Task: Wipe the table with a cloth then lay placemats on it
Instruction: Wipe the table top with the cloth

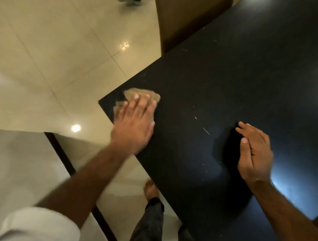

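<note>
Pressing a tan cloth (142, 94) flat under the left hand (134, 126), with fingers (134, 105) straight and spread over it, gripping nothing, just bearing down at the left corner of the dark surface (227, 77). Resting the right hand (255, 150) on the surface well to the right, fingers loosely together and holding nothing. Judging this as the wiping stage, with the broad stretch right and far of the cloth looking unwiped, so probably calling for a sweep rightward, away from the corner. Seeing no placemats anywhere.
</note>
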